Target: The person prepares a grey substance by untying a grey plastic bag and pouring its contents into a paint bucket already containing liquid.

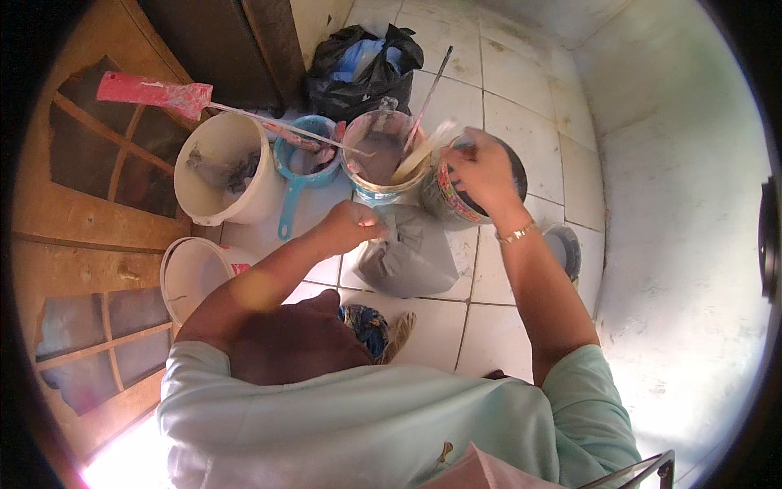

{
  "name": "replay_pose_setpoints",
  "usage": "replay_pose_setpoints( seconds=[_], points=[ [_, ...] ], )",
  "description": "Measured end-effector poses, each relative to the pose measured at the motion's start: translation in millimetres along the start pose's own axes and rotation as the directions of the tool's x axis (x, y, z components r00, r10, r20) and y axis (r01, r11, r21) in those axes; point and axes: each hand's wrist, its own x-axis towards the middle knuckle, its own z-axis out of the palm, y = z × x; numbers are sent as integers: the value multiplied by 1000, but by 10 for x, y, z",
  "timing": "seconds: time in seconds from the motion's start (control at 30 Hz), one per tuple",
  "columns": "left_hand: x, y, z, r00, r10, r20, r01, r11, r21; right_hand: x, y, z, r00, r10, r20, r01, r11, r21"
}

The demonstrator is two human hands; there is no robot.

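Note:
My left hand is closed, its fingertips pinching the upper edge of a grey plastic bag on the tiles. My right hand is over a dark bucket with a colourful label, fingers curled at its opening; anything in them is hidden. Just left of it stands a paint bucket with greyish-mauve paint inside. A pale-bristled brush and a long thin stick lean in it. The wire of a tool with a red, paint-stained handle reaches over its rim.
Left of the paint stand a blue dipper and a stained white bucket. Another white bucket is nearer me. Behind is a black garbage bag. A small container sits beyond my right forearm, near the white wall. Paned wooden doors border the left.

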Motion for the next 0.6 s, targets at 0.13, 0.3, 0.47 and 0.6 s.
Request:
replay_pose_setpoints(
  seconds=[0.13,0.3,0.47,0.6],
  points=[
    [-68,-6,-3,993,-111,-25,103,969,-226,-310,-125,-234,971,-200,-131,193,979,-66],
    [-53,-61,79,998,-48,-43,33,951,-308,-675,-36,60,895,-296,334,347,932,-104],
    [-92,57,86,992,89,-88,-105,972,-208,-803,214,475,876,-281,391,306,952,-2],
    [-114,57,70,959,236,-155,-238,971,7,-862,181,592,890,-228,394,213,974,81]
  ],
)
